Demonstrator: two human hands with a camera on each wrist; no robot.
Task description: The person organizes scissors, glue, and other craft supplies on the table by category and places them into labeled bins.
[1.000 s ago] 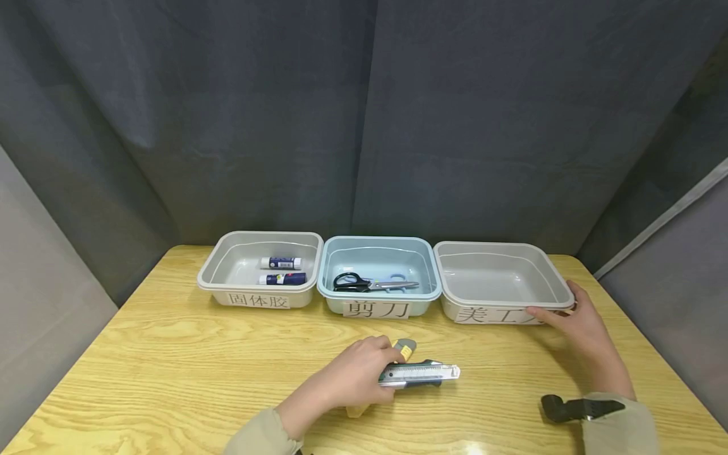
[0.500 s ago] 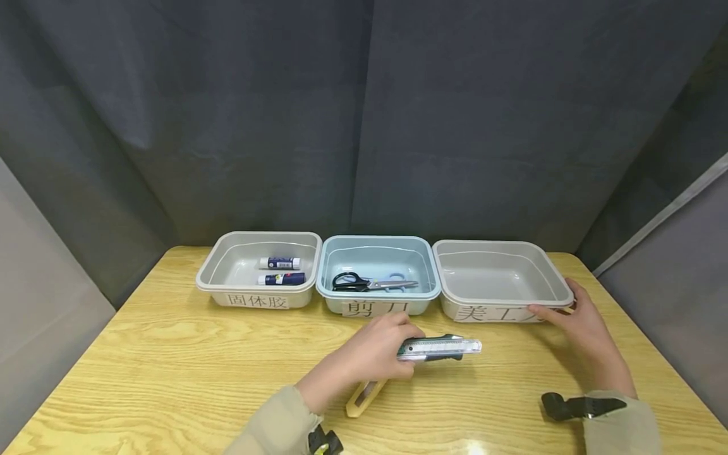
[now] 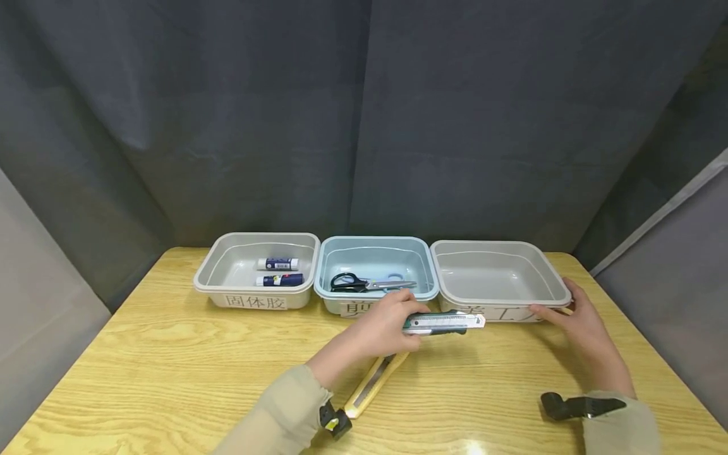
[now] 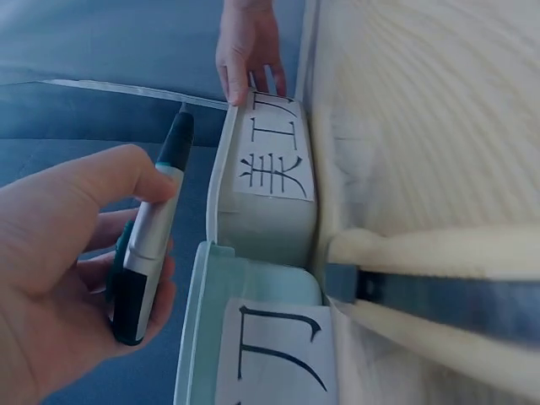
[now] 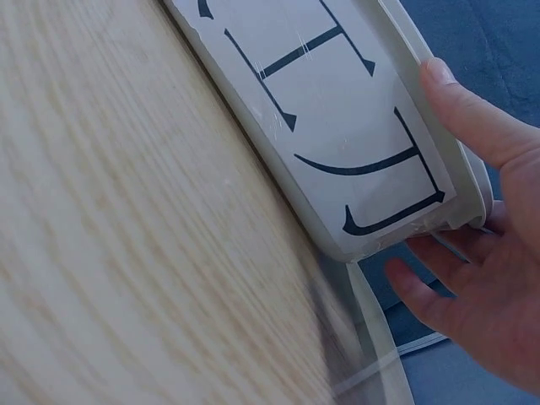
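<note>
My left hand [image 3: 388, 323] grips a green-and-silver utility knife [image 3: 443, 323], raised over the table in front of the blue and right grey bins. In the left wrist view, thumb and fingers wrap the knife [image 4: 150, 240]. A yellow utility knife [image 3: 375, 382] lies on the table below the left forearm. With my right hand [image 3: 586, 328] I hold the front right corner of the right grey bin [image 3: 503, 301], thumb on its rim and fingers round the side. In the right wrist view this bin's label [image 5: 354, 126] shows beside the thumb.
The blue bin [image 3: 375, 240] in the middle holds black-handled scissors [image 3: 364, 284] and a light-blue pair. In the left grey bin [image 3: 207, 278] lie two glue sticks [image 3: 280, 280]. All three labelled bins stand in a row along the wooden table's [image 3: 170, 354] back, before a dark curtain.
My left hand has lifted the green-and-silver knife away from the yellow one, moving forward and slightly right towards the bins. The right hand stays at the bin's corner.
</note>
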